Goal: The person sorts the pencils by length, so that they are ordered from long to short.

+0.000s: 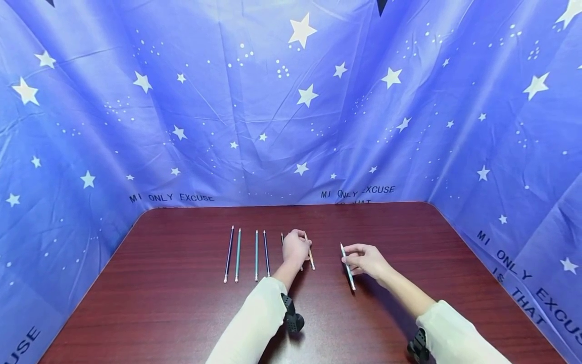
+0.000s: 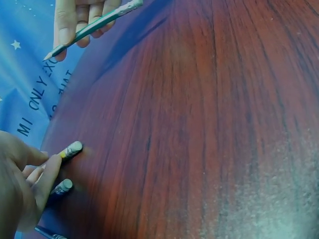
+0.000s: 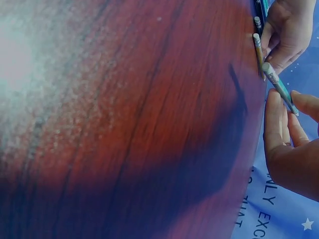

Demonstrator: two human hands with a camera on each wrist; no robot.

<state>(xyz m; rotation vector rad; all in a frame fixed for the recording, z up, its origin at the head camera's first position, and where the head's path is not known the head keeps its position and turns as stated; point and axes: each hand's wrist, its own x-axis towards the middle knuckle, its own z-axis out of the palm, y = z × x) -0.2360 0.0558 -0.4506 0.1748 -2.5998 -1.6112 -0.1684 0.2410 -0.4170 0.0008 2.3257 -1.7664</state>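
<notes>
My right hand [image 1: 367, 260] holds a green pencil [image 1: 349, 277] between thumb and fingers, raised over the table with its white eraser end toward me; its shadow falls on the wood in the left wrist view. Further left, my left hand [image 1: 295, 248] pinches a yellow pencil [image 1: 311, 261] low at the tabletop, thumb and finger close behind its eraser in the left wrist view. Beside it a dark pencil [image 2: 62, 187] is partly hidden under that hand.
Left of my left hand lie a dark blue pencil [image 1: 229, 255], a teal pencil [image 1: 238, 255], another teal pencil [image 1: 256, 255] and a second dark blue pencil [image 1: 265, 250], side by side with tips away. The reddish wooden table [image 1: 159, 303] meets a blue star-patterned curtain [image 1: 254, 111] behind.
</notes>
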